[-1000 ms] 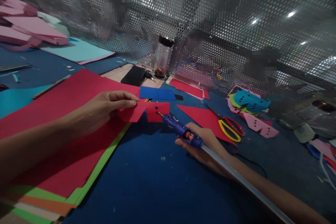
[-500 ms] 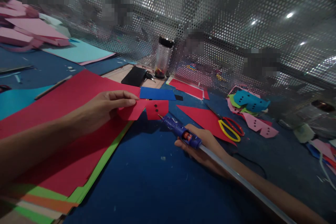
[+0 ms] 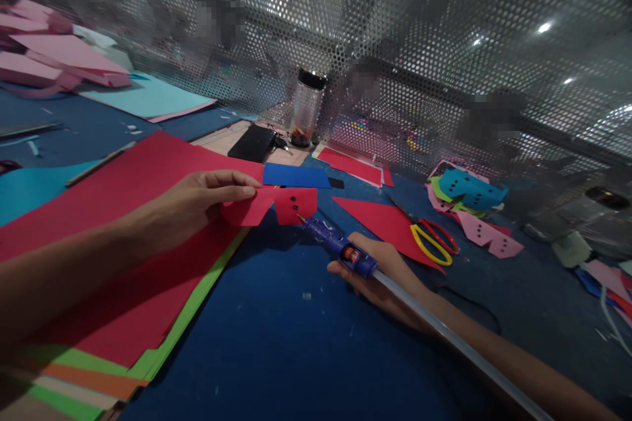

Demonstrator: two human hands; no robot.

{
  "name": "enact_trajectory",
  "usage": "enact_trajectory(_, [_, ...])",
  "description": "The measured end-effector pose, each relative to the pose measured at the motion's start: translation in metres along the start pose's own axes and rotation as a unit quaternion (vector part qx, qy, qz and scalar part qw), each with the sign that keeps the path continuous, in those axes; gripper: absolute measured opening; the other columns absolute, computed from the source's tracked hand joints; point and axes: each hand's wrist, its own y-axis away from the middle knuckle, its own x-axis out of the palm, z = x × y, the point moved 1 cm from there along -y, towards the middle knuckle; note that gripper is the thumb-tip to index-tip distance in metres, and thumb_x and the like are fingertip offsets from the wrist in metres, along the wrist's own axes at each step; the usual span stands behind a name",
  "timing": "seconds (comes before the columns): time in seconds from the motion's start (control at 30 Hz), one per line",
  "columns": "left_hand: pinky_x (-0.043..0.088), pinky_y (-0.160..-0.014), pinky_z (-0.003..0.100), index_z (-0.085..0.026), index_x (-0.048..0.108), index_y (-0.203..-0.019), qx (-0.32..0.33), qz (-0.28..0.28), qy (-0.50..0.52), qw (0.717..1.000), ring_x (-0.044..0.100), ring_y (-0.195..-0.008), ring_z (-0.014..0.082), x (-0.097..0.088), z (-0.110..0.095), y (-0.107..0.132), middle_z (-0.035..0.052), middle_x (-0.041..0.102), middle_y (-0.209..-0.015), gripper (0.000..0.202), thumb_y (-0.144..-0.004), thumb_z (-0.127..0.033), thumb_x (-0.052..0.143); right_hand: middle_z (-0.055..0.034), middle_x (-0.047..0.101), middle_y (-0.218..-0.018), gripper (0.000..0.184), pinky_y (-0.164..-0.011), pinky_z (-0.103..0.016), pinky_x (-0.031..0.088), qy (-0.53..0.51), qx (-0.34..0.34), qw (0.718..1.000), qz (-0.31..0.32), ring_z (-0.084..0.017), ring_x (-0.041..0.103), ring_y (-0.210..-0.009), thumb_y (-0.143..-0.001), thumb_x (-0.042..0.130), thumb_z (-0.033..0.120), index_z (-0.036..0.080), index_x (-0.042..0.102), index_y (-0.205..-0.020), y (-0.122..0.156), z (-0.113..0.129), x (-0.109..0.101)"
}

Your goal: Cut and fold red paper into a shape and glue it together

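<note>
My left hand pinches the left end of a small red paper cutout, which has a notch in its lower edge and dark dots on its right half. My right hand is wrapped round a blue hot glue gun. A long translucent glue stick sticks out of its back end. The gun's nozzle points up and left, at the cutout just below the dark dots; whether it touches the paper I cannot tell. Under my left forearm lies a large red sheet on top of a stack of coloured paper.
Red-and-yellow-handled scissors lie on a red paper piece to the right. Finished-looking dotted cutouts are piled beyond. A blue strip, a black phone-like object and a lidded jar stand near the perforated metal screen.
Almost nothing differs. Both hands, the red cutout and the glue gun keep nearly the same positions, with only a very slight shift of the gun.
</note>
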Motion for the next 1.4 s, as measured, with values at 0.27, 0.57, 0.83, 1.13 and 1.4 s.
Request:
enact_trajectory(0.27, [0.055, -0.057, 0.021, -0.022, 0.079, -0.088, 0.0, 0.007, 0.006, 1.0, 0.067, -0.068, 0.0148, 0.0, 0.0, 0.001, 0.0037, 0.076, -0.083, 0.027, -0.069, -0.035, 0.092, 0.0028, 0.06, -0.069, 0.029, -0.05, -0.024, 0.046, 0.043, -0.018, 0.999, -0.004, -0.013, 0.059, -0.054, -0.087, 0.073, 0.043, 0.024, 0.051, -0.088, -0.004, -0.005, 0.0])
enact_trajectory(0.57, [0.055, -0.056, 0.016, -0.02, 0.078, -0.091, 0.001, 0.017, 0.014, 1.0, 0.068, -0.067, 0.0121, 0.001, -0.001, 0.002, 0.0026, 0.075, -0.081, 0.031, -0.07, -0.036, 0.093, 0.003, 0.06, -0.07, 0.036, -0.052, -0.023, 0.045, 0.074, -0.077, 0.994, -0.038, -0.013, 0.06, -0.059, -0.088, 0.071, 0.051, 0.023, 0.049, -0.084, -0.006, -0.009, 0.002])
enact_trajectory(0.83, [0.056, -0.056, 0.019, -0.019, 0.078, -0.092, -0.002, 0.014, 0.015, 1.0, 0.068, -0.066, 0.0136, 0.0, 0.0, 0.002, 0.0034, 0.076, -0.081, 0.029, -0.07, -0.034, 0.092, 0.0048, 0.057, -0.067, 0.03, -0.05, -0.022, 0.044, 0.042, -0.05, 0.998, -0.023, -0.012, 0.059, -0.053, -0.089, 0.071, 0.042, 0.024, 0.047, -0.085, -0.004, -0.009, 0.004])
enact_trajectory(1.13, [0.058, -0.058, 0.02, -0.018, 0.077, -0.093, -0.001, 0.02, 0.019, 1.0, 0.069, -0.068, 0.0144, -0.001, 0.0, 0.002, 0.0053, 0.076, -0.085, 0.026, -0.074, -0.031, 0.089, 0.0039, 0.057, -0.067, 0.035, -0.05, -0.023, 0.044, 0.064, -0.054, 0.996, -0.037, -0.013, 0.058, -0.056, -0.088, 0.071, 0.049, 0.024, 0.047, -0.084, -0.005, -0.011, 0.004])
enact_trajectory(1.4, [0.057, -0.055, 0.019, -0.019, 0.078, -0.092, 0.001, 0.012, 0.021, 1.0, 0.068, -0.066, 0.0133, -0.001, 0.0, 0.001, 0.0041, 0.076, -0.082, 0.027, -0.072, -0.032, 0.091, 0.0044, 0.058, -0.067, 0.033, -0.049, -0.023, 0.044, 0.043, -0.027, 0.998, -0.027, -0.013, 0.059, -0.054, -0.087, 0.073, 0.045, 0.024, 0.048, -0.085, -0.003, -0.006, 0.002])
